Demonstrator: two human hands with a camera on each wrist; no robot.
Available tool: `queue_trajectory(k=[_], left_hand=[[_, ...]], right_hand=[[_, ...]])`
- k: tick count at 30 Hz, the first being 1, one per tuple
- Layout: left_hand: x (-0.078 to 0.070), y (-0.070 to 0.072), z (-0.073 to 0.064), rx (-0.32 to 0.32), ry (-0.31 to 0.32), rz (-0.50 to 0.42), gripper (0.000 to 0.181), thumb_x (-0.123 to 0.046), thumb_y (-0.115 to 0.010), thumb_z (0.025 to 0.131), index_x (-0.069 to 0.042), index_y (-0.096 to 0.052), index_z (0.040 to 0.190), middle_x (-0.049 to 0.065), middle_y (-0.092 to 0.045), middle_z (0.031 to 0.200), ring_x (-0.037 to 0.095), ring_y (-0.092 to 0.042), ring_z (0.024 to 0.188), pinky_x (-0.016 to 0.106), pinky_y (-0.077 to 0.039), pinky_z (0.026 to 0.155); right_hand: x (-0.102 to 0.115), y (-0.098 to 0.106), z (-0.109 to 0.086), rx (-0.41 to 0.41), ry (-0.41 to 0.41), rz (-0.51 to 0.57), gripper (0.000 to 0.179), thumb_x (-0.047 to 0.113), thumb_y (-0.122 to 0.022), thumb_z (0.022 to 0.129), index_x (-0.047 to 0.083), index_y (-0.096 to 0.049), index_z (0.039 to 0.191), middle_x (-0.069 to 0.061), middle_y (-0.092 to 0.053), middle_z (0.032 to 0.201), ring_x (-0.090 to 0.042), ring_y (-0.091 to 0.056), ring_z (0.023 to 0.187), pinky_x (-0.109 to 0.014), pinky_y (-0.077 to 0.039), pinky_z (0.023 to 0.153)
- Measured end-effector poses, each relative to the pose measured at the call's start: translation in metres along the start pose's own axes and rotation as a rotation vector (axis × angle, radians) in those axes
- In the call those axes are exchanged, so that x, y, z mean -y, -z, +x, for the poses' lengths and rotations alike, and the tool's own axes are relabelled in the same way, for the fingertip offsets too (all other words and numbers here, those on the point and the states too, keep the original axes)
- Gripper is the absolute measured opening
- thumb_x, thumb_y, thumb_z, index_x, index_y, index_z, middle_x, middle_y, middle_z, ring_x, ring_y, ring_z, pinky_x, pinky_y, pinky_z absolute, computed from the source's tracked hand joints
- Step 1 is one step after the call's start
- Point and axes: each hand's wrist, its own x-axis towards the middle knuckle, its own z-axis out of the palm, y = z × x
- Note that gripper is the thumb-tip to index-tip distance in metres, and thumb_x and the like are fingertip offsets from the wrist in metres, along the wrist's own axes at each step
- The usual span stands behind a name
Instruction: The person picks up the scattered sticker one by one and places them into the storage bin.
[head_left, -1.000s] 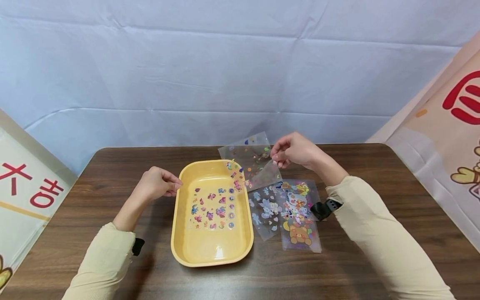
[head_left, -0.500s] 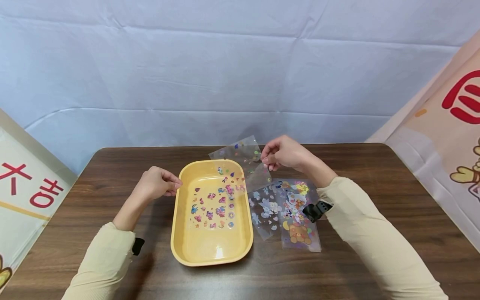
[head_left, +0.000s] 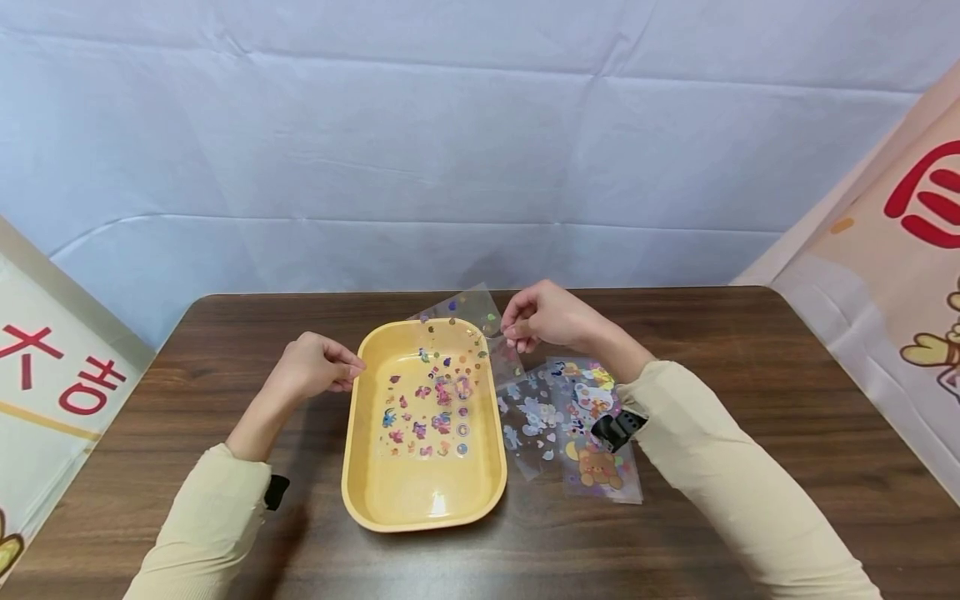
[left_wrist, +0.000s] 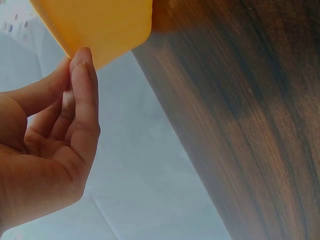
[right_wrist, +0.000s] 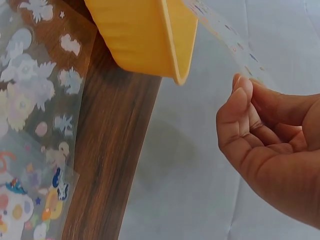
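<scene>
My left hand [head_left: 311,367] pinches the left rim of a yellow tray [head_left: 423,527]. In the left wrist view, its thumb and fingertips meet at the edge of the tray [left_wrist: 112,27]. Between thumb and fingers, my right hand [head_left: 549,317] holds one edge of a clear sticker sheet [head_left: 465,307] with small colourful figures. This sheet hangs over the tray's far right part. Another sticker sheet [head_left: 420,431], with pink and blue figures, lies inside the tray. In the right wrist view, the held sheet [right_wrist: 230,42] runs from the fingertips towards the tray.
Right of the tray, a clear sheet with pale figures [head_left: 534,421] lies on the brown wooden table [head_left: 720,400]. Beside it are overlapping sticker sheets, one with a brown bear [head_left: 598,468]. A pale cloth [head_left: 450,150] hangs behind the table; printed banners stand at both sides.
My right hand has moved left and slightly down, bringing the held sticker sheet further over the tray. The left hand and the tray have stayed in place.
</scene>
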Motion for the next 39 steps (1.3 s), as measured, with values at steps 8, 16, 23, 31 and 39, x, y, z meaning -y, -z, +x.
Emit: queue_trajectory(k=[8, 16, 23, 31, 39], left_hand=[[-0.001, -0.001, 0.000, 0.005, 0.002, -0.013, 0.013, -0.003, -0.062, 0.086, 0.006, -0.069, 0.092, 0.011, -0.068, 0.081, 0.019, -0.065, 0.068, 0.036, -0.056, 0.068], [-0.002, -0.002, 0.001, 0.011, 0.004, -0.017, 0.013, -0.002, -0.062, 0.086, 0.006, -0.069, 0.092, 0.011, -0.068, 0.081, 0.017, -0.065, 0.067, 0.036, -0.056, 0.068], [-0.002, -0.002, 0.001, 0.010, 0.006, -0.017, 0.013, 0.000, -0.061, 0.086, 0.007, -0.069, 0.092, 0.011, -0.068, 0.082, 0.018, -0.065, 0.068, 0.036, -0.056, 0.068], [0.000, -0.002, 0.002, 0.009, 0.006, -0.011, 0.013, -0.002, -0.062, 0.085, 0.006, -0.069, 0.093, 0.011, -0.068, 0.082, 0.016, -0.064, 0.066, 0.036, -0.056, 0.068], [0.002, -0.001, 0.003, 0.015, 0.004, -0.007, 0.014, -0.004, -0.063, 0.085, 0.006, -0.069, 0.093, 0.009, -0.068, 0.078, 0.017, -0.065, 0.066, 0.036, -0.056, 0.067]], right_hand=[[0.003, -0.012, 0.007, 0.022, -0.006, 0.006, 0.007, -0.006, -0.056, 0.087, -0.007, -0.063, 0.085, -0.022, -0.062, 0.077, -0.019, -0.059, 0.058, -0.038, -0.055, 0.062], [0.004, -0.021, 0.009, 0.075, 0.005, 0.018, 0.005, -0.007, -0.057, 0.086, -0.009, -0.062, 0.086, -0.015, -0.063, 0.071, -0.029, -0.061, 0.062, -0.036, -0.055, 0.059], [0.004, -0.026, 0.011, 0.105, -0.006, 0.017, 0.005, -0.007, -0.058, 0.085, -0.008, -0.062, 0.086, -0.016, -0.063, 0.072, -0.025, -0.061, 0.060, -0.036, -0.055, 0.060], [0.007, -0.029, 0.010, 0.130, 0.001, 0.031, 0.006, -0.008, -0.057, 0.085, -0.011, -0.061, 0.087, -0.016, -0.063, 0.071, -0.022, -0.061, 0.060, -0.036, -0.055, 0.060], [0.012, -0.035, 0.009, 0.157, 0.000, 0.043, 0.004, -0.008, -0.058, 0.085, -0.008, -0.062, 0.085, -0.014, -0.062, 0.072, -0.021, -0.060, 0.061, -0.037, -0.055, 0.061]])
